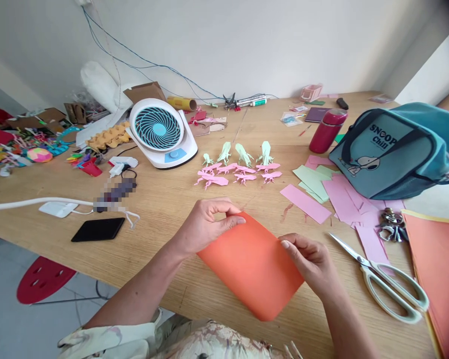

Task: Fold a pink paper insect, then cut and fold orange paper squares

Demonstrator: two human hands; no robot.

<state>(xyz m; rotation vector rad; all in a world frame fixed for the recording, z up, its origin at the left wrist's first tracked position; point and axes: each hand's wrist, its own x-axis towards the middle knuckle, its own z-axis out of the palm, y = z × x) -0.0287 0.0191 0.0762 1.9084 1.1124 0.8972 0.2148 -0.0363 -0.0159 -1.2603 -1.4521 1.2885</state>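
An orange sheet of paper (pixel 250 269) is held between my two hands above the near part of the wooden table. My left hand (pixel 213 222) pinches its far left corner, thumb on top and fingers behind. On the right edge, my right hand (pixel 307 257) grips the sheet between thumb and curled fingers. The near end of the paper looks rounded, but I cannot tell if it is folded there. Beyond the sheet stand several pink folded-paper insects (pixel 213 179) and several pale green ones (pixel 244 154). Open-handled scissors (pixel 385 284) lie to the right of my right hand.
Pink and green paper strips (pixel 307 203) lie on the right, near a teal bag (pixel 392 154) and a red flask (pixel 327 130). More orange sheets (pixel 439 269) rest at the right edge. A white fan (pixel 162 132) and black phone (pixel 98 230) are on the left.
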